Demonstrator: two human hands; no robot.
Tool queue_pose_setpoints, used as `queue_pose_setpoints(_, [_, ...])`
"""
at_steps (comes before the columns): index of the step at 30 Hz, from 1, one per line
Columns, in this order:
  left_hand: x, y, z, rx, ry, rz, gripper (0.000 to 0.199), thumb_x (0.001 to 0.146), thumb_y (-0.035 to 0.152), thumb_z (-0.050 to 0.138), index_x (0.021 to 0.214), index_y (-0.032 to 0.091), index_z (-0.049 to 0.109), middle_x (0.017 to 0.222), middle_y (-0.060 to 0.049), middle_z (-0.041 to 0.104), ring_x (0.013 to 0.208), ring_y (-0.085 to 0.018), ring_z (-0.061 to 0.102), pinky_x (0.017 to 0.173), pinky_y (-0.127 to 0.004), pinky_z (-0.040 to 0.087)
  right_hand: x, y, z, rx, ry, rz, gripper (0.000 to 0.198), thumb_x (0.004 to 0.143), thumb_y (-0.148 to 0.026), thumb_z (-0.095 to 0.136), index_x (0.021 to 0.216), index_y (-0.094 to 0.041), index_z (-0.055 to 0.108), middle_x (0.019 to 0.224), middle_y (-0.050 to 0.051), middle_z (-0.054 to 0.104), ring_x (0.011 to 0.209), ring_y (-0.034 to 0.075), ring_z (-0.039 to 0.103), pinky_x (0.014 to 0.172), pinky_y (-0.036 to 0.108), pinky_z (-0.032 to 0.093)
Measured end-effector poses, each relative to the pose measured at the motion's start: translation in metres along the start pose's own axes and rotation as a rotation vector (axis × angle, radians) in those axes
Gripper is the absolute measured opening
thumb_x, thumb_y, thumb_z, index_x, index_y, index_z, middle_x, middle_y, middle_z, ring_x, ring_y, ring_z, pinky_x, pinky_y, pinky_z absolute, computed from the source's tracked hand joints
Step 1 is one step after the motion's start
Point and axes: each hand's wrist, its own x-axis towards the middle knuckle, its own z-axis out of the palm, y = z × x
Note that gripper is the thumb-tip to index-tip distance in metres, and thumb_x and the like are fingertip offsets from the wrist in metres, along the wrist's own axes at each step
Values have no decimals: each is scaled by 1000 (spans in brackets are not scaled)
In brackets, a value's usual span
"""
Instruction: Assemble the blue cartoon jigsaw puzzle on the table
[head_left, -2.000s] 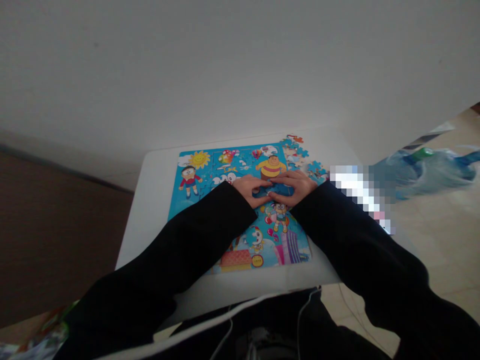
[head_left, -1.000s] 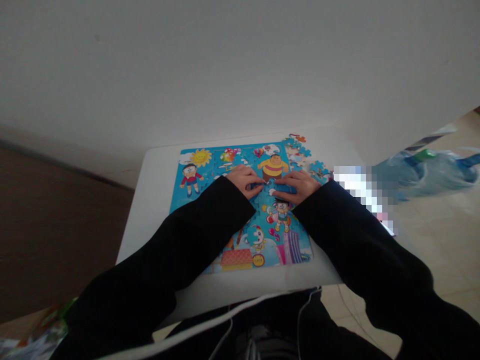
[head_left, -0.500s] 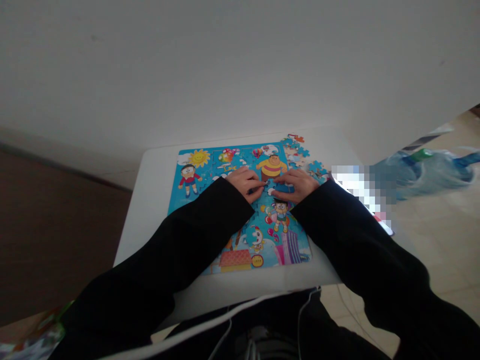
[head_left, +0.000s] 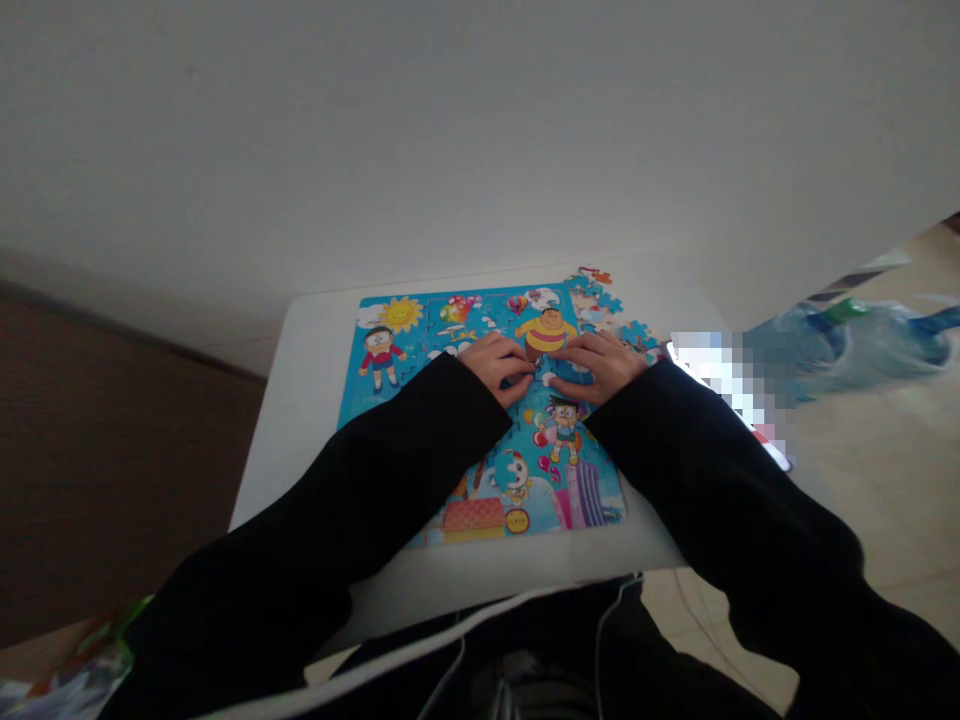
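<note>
A blue cartoon jigsaw puzzle (head_left: 352, 385) lies flat on a small white table. Over its middle, below the figure in the yellow striped shirt, both hands meet at a small blue and white puzzle piece (head_left: 551, 372). My left hand (head_left: 499, 366) has thumb and fingers pinched at the left edge of that piece. From the other side, my right hand (head_left: 606, 366) grips it between thumb and fingertips. Fingers partly cover the piece, so whether it sits fully flat cannot be made out. My left forearm hides much of the puzzle's lower left.
Several loose puzzle pieces (head_left: 600, 300) are heaped off the puzzle's upper right corner. Beside them lies a bright-screened phone (head_left: 720, 390), blurred out. The white table (head_left: 274, 420) stands against a wall. Plastic-wrapped bottles (head_left: 870, 345) are on the floor at right. A white cable (head_left: 420, 645) crosses my lap.
Both hands stay at the same spot on the puzzle, with only small finger movements around the piece. The whole view has shifted very slightly.
</note>
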Motion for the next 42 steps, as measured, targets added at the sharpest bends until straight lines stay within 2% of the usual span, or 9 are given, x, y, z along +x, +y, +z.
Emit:
queue_pose_setpoints(5, [0,1,2,-54,-11,16,17,77,20,53,81,12,67,81,-6,69,74,-16,62,70,-29,52,-2,-4,1,20,-3,38,32,78,-42,54,97,-20,68,88,6,65,75,17,54,68,30,47])
queue_pose_setpoints(10, [0,2,3,-52,8,36,18,77,21,53,82,12,68,82,-6,71,75,-16,64,70,-28,54,-1,-1,-1,-35,-25,-67,33,82,-40,49,101,-19,67,90,7,63,78,18,53,67,29,46])
queue_pose_setpoints(17, [-2,2,3,-64,-60,-8,20,78,23,52,85,15,68,86,-7,71,78,-16,65,71,-29,55,3,-4,-9,-167,-219,-116,31,88,-33,43,107,-20,63,96,8,63,80,18,53,65,29,43])
queue_pose_setpoints(26, [-2,2,5,-52,-57,-14,22,80,23,49,88,14,68,83,-6,71,75,-15,64,68,-28,55,-3,3,-2,-194,-183,-192,30,90,-28,39,112,-21,59,96,6,63,82,18,52,66,28,41])
queue_pose_setpoints(31, [-2,-2,7,-15,-84,78,22,78,20,49,87,13,68,83,-5,71,75,-16,64,69,-29,55,-3,-4,-1,-213,-147,-161,29,88,-26,42,108,-18,62,95,7,63,78,18,51,64,30,40])
queue_pose_setpoints(38, [0,-1,6,30,-90,78,23,79,20,48,83,14,69,83,-4,71,78,-17,64,70,-29,55,2,-18,-4,-223,-168,-108,28,86,-22,43,100,-17,67,88,7,64,73,19,50,64,32,42])
queue_pose_setpoints(42, [1,-3,5,38,-146,76,22,78,21,49,86,15,69,85,-4,71,82,-17,64,72,-30,54,-3,-11,-1,-106,-150,-82,31,87,-27,42,105,-18,65,94,8,64,81,20,50,71,34,45])
